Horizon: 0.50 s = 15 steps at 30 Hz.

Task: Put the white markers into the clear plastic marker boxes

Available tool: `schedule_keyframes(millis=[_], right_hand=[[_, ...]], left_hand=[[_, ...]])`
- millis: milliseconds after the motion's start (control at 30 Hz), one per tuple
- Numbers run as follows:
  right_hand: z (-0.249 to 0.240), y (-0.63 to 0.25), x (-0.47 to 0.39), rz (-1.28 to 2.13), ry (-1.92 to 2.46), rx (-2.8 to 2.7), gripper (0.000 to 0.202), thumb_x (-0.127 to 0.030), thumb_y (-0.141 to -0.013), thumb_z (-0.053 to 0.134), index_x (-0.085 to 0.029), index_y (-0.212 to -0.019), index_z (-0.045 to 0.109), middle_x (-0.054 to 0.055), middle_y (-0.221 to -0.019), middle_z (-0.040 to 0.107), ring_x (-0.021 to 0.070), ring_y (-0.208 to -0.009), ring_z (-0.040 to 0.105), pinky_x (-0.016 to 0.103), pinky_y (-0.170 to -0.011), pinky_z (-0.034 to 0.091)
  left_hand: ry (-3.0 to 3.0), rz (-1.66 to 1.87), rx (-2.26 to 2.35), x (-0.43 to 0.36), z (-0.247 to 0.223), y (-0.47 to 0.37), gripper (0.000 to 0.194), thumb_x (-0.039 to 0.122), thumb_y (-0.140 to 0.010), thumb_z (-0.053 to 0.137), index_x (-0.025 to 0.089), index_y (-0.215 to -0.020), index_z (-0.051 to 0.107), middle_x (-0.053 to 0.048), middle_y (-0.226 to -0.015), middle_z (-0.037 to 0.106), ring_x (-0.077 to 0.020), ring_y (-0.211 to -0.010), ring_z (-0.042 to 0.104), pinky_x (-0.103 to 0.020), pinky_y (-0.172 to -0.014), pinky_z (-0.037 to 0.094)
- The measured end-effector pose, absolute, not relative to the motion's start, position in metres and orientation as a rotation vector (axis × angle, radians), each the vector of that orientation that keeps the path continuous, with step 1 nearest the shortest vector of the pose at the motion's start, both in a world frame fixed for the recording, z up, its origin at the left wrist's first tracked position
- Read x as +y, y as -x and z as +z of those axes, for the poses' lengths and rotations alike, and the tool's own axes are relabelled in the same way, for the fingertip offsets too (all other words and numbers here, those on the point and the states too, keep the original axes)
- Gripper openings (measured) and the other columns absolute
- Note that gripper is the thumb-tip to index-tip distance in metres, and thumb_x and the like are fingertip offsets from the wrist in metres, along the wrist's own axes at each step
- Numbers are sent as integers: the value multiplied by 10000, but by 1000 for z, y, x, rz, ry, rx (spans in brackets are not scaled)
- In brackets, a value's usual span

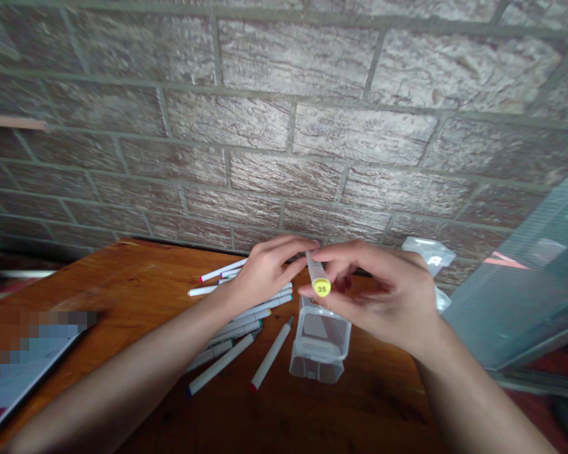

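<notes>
A white marker (315, 270) is held up over the table, its yellow end cap printed "35" facing me. My right hand (383, 293) grips it from the right between thumb and fingers. From the left, my left hand (269, 268) has its fingers closed at the marker's far end; the exact contact there is partly hidden. Below the marker stands a clear plastic case (319, 343), its open side toward me. Under and beside my left forearm lie several white markers (224, 364) with coloured ends. A red-ended marker (272, 356) rests apart, just left of the case.
The wooden table (137, 271) meets a grey brick wall (265, 113) at the back. Behind my right hand is another clear plastic piece (430, 253). A flat screen-like object (23, 378) lies at the left edge. A translucent panel (515, 284) rises at the right.
</notes>
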State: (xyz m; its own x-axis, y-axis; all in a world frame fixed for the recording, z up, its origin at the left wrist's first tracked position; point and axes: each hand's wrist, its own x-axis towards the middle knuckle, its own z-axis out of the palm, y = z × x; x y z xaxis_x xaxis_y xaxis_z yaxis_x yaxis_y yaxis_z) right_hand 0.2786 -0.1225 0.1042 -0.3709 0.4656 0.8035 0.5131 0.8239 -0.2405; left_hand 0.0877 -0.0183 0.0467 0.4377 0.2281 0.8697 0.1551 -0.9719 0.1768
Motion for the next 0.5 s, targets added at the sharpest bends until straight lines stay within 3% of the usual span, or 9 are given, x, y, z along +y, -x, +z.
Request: schedule_keyframes(millis=[500], right_hand=[[104, -279, -123, -106, 709, -2041, 226, -166, -864, 843, -212, -1073, 770, -27, -746, 766, 90, -571, 664, 192, -564, 529]], left_hand=[[-2604, 1559, 397, -19, 47, -88, 136, 182, -1016, 635, 159, -1045, 766, -103, -1109, 815, -210, -1030, 777, -326, -924, 625]])
